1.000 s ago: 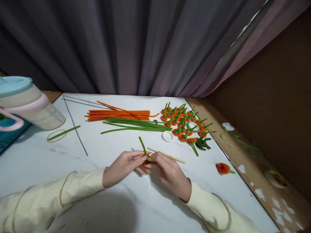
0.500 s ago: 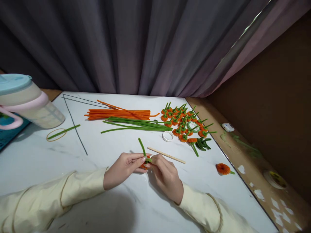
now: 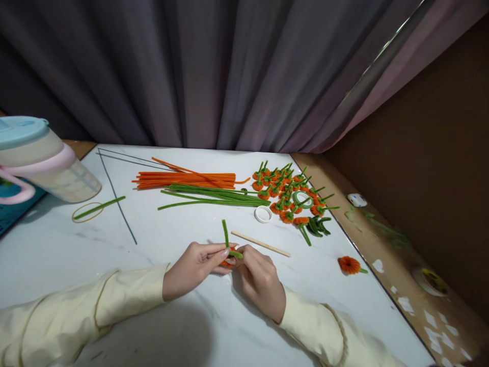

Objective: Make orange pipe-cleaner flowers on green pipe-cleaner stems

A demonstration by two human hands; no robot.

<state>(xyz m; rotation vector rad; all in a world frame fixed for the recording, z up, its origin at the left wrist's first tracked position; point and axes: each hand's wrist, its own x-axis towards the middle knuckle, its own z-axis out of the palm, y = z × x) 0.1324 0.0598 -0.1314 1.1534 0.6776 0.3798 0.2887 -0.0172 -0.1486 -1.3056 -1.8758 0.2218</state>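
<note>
My left hand (image 3: 193, 268) pinches a small round orange pipe-cleaner piece (image 3: 226, 264), mostly hidden by the fingers. A green pipe-cleaner stem (image 3: 225, 233) stands up from it, and a short green end points right toward my right hand (image 3: 260, 278). The right fingers are closed beside the orange piece, at the tip of that short green end; their exact grip is partly hidden. Just beyond the right hand lies a thin wooden stick (image 3: 261, 243). Another ribbed orange piece (image 3: 349, 265) with a green stem rests alone at the right.
Orange pipe cleaners (image 3: 183, 180) and green pipe cleaners (image 3: 214, 196) lie behind the hands. Several finished orange pieces (image 3: 287, 216) cluster at back right, around a green tape roll (image 3: 302, 199). A white ring (image 3: 263, 214), dark green leaves (image 3: 318, 225) and a large cup (image 3: 57, 163) also stand about.
The green stem in my left hand has become more upright and shifted slightly right. The short green end now shows more plainly, reaching farther right. Both hands stay nearly in place.
</note>
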